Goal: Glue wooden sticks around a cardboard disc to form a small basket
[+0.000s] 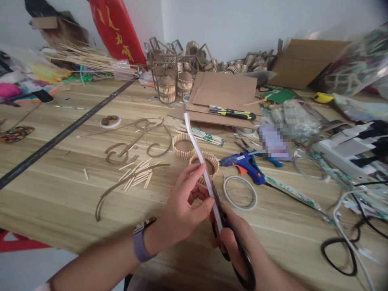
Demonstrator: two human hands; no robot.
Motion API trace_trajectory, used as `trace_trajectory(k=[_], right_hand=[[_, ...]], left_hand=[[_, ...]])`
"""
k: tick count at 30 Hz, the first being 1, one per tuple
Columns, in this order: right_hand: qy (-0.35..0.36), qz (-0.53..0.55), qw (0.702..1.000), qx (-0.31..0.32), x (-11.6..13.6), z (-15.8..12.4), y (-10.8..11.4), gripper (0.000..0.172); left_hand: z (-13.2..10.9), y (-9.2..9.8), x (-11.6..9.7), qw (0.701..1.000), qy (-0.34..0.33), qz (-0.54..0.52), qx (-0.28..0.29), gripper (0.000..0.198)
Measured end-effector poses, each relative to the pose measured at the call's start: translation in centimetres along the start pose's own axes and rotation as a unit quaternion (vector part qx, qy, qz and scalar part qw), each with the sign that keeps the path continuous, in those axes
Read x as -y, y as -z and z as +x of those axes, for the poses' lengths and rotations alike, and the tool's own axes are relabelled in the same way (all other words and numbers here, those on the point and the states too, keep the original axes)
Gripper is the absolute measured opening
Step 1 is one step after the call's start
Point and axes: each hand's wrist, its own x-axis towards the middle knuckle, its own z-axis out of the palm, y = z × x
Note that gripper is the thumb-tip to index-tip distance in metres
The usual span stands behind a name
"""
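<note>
A narrow white strip [195, 146] runs up and away in front of me, its far end slightly bent. My left hand [182, 210] is closed on it, with the strip between thumb and fingers. Black-handled scissors [249, 271] are in my right hand [244, 232], its fingers through the loops. The strip's near end lies along the scissors by my right thumb; whether the blades touch it I cannot tell. Just beyond my hands stand two rings of short wooden sticks, a nearer ring [216, 166] partly hidden by the strip and a farther ring [175, 148].
To the right lie a tape roll [255, 198], a blue glue gun [253, 169] and a white power strip [339, 147] with cables. Loose sticks [142, 173] and curved brown strips [104, 196] lie left. Cardboard [224, 89] with utility knives [247, 115] and small wooden buckets [167, 89] stand behind.
</note>
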Motion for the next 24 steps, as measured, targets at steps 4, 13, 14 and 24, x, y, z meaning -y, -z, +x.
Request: trace_trajectory(k=[4,13,14,24], right_hand=[[-0.023,0.012,1.0,-0.004,-0.1,0.0,0.0,0.079],[-0.026,-0.012,0.999,-0.015,-0.5,0.0,0.1,0.082],[-0.019,-0.03,0.999,-0.022,-0.7,0.1,0.0,0.081],[0.065,-0.141,0.988,0.005,-0.9,0.1,0.1,0.049]], left_hand=[[0.0,0.0,0.2,1.0,-0.003,0.003,0.001,0.063],[0.2,0.1,-0.4,1.0,0.001,-0.031,0.005,0.053],[0.4,0.2,-0.5,1.0,0.005,-0.031,-0.003,0.048],[1.5,0.9,-0.7,0.996,0.023,-0.002,-0.091,0.029]])
